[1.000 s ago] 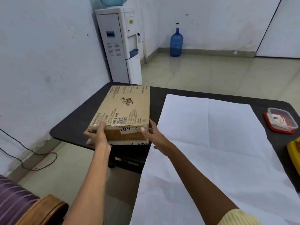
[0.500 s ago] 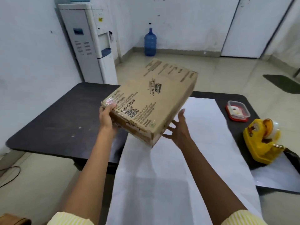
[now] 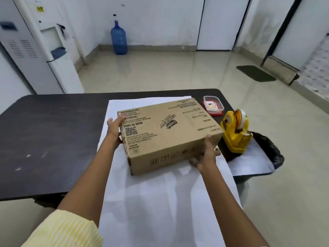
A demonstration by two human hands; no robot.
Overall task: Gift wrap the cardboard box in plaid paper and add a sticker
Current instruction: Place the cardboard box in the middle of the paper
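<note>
I hold the box between both hands, over the paper that lies white side up on the table. Its long axis runs left to right, the right end slanting a little away from me. My left hand clasps the left end, thumb on the top edge. My right hand cups the near right corner, fingers curled under. The box sits toward the paper's far end; I cannot tell if it rests fully. I judge it needs squaring to the sheet. Just right of it stand a tape dispenser and a tub holding small printed pieces, perhaps stickers.
</note>
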